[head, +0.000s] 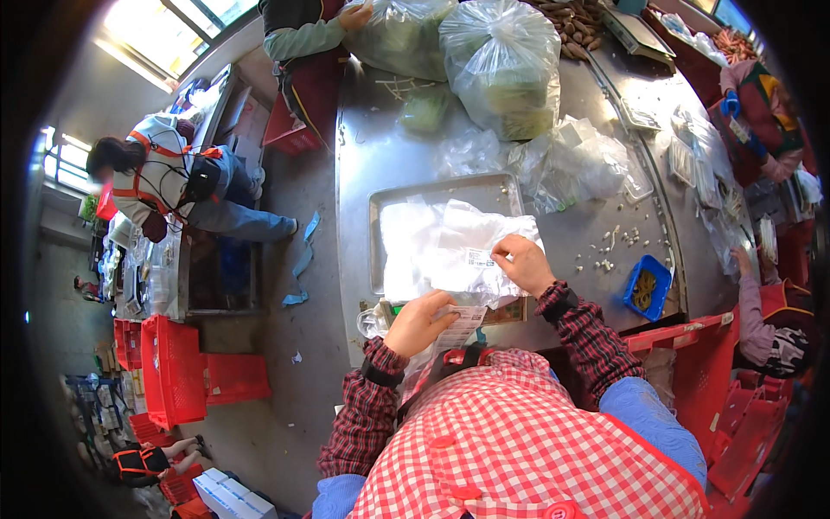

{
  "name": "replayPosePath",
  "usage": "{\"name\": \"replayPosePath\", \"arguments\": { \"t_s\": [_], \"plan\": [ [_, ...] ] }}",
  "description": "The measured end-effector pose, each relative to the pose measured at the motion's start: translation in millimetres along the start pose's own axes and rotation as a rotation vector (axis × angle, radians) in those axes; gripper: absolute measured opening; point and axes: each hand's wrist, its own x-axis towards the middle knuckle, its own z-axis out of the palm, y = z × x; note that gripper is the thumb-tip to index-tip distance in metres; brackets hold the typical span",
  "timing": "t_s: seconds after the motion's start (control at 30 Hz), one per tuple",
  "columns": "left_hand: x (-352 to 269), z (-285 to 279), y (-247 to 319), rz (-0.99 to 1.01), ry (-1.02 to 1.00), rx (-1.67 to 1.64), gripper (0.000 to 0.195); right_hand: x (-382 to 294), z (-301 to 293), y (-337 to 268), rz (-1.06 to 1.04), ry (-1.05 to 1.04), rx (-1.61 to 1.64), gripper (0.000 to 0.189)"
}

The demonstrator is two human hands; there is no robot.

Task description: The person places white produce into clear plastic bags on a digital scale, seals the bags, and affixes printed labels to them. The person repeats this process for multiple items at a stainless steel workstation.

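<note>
My left hand (425, 322) grips a strip of printed labels (465, 323), which hangs near the table's front edge at my waist. Slightly farther forward, my right hand (524, 263) has thumb and forefinger pinched at the right edge of a small printed label (480, 258). That label lies on a stack of clear plastic bags (421, 259). The bags are spread over a shallow metal tray (447, 189) and cover much of it, hanging past its right and front sides. Whether the label is fully stuck down cannot be seen.
Large plastic bags of green produce (502, 78) stand at the back of the metal table (382, 149). To the right are loose plastic bags (570, 162), a blue basket of rubber bands (648, 287) and small white scraps (606, 265). Red crates (172, 370) stand left; people work around.
</note>
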Motion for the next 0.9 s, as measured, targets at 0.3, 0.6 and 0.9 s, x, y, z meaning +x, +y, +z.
{"name": "replayPosePath", "arguments": {
  "t_s": [0.3, 0.6, 0.9],
  "plan": [
    [-3.3, 5.4, 2.6, -0.016, -0.049, -0.038, 0.019, -10.4, 5.4, -8.2, -0.302, 0.059, -0.072, 0.012],
    [-5.0, 0.5, 15.9, 0.039, -0.047, 0.005, 0.018, -7.5, 0.7, -2.9, 0.043, -0.042, 0.331, 0.017],
    [39.0, -0.6, 10.2, 0.233, 0.073, 0.015, 0.016, 12.3, -7.8, 3.4, 0.047, -0.225, 0.304, 0.019]
  ]
}}
